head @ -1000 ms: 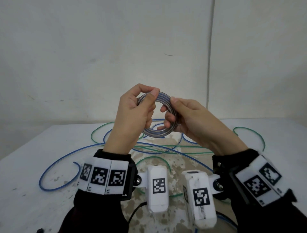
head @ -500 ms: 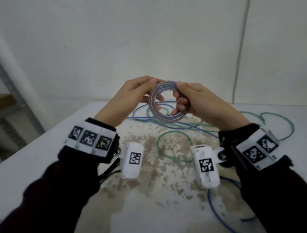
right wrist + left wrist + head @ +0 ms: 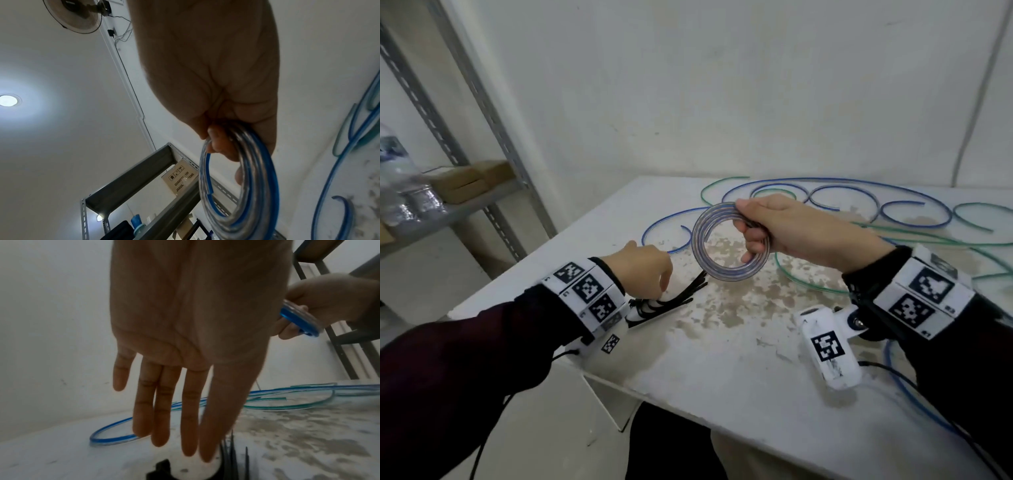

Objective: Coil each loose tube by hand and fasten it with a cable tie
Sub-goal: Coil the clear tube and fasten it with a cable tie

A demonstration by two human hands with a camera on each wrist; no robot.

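My right hand (image 3: 763, 228) grips a coiled clear tube with a blue stripe (image 3: 709, 257) and holds it upright above the white table (image 3: 722, 377). The right wrist view shows the coil (image 3: 246, 186) wound in several loops, with my fingers curled through it. My left hand (image 3: 650, 270) is down at the table's left edge, over a bundle of black cable ties (image 3: 674, 299). In the left wrist view its fingers (image 3: 164, 410) hang straight and hold nothing, just above the cable ties (image 3: 230, 456).
Loose blue tubes (image 3: 859, 192) and green tubes (image 3: 808, 277) sprawl over the back and right of the table. A metal shelf rack (image 3: 482, 137) with cardboard boxes (image 3: 469, 181) and a bottle (image 3: 397, 178) stands to the left. The wall is close behind.
My left hand has let go of the coil and dropped to the cable ties at the left. My right hand alone keeps the coil. The head view has swung left.
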